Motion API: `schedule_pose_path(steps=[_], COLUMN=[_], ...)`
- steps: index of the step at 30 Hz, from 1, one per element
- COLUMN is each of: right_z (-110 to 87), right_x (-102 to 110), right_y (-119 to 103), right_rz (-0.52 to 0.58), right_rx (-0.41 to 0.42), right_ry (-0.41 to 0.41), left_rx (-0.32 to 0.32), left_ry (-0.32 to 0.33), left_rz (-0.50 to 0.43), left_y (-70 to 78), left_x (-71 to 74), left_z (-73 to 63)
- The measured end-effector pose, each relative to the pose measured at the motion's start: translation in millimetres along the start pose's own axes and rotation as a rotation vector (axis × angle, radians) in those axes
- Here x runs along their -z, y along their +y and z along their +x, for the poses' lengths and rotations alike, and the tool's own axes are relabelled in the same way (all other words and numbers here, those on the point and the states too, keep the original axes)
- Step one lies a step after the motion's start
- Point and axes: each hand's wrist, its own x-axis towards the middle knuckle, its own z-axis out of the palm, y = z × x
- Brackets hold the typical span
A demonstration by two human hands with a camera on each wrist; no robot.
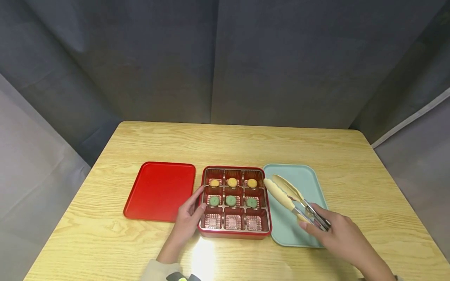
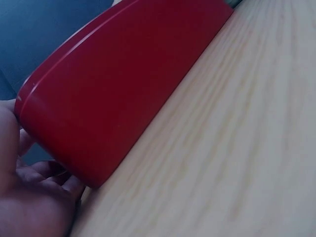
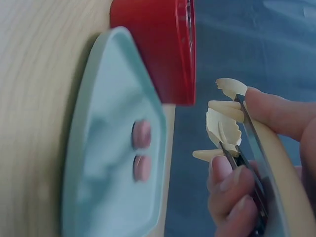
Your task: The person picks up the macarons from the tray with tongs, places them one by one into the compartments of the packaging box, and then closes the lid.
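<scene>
A red box (image 1: 234,235) with a brown divided insert stands on the table. Three round yellow pieces (image 1: 232,182) lie in its back row and three green ones (image 1: 231,201) in the middle row; the front row shows bare patterned bottoms. My left hand (image 1: 188,214) rests against the box's left side, thumb and forefinger at the rim. In my right hand (image 1: 339,234) I grip metal tongs (image 1: 281,193) with cream scalloped tips, spread apart above the light blue tray (image 1: 293,234). Two pink pieces (image 3: 142,134) lie on that tray in the right wrist view; from the head they are hidden.
A flat red tray or lid (image 1: 159,191) lies left of the box. The light blue tray adjoins the box on the right. Behind the wooden table (image 1: 239,140) hangs a dark grey curtain (image 1: 281,70), with lighter panels at both sides.
</scene>
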Motion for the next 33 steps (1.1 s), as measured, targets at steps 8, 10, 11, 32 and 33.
schedule_pose_path(steps=[8,10,11,32,33], right_z=[-7.9,-9.6,-10.1,-7.0,-6.5], right_x=[0.0,-1.0,-1.6,-13.6,-14.0], right_y=[33.0,39.2,42.1,70.9,71.0], right_rz=[-0.011,-0.004,0.000,-0.028,-0.027], right_rx=[-0.097,-0.117,-0.128,-0.202,-0.207], right_ry=[-0.046,-0.059,-0.066,-0.178,-0.186], left_rx=[0.006,0.007,0.006,0.014,0.013], left_ry=[0.006,0.008,0.007,0.014,0.015], left_rz=[-0.022,-0.013,-0.011,0.004,0.011], left_y=[1.4,1.3,1.2,3.6,3.8], left_x=[-0.1,0.0,0.1,-1.4,-1.4], left_z=[0.0,-0.2,-0.2,-0.8,-0.9])
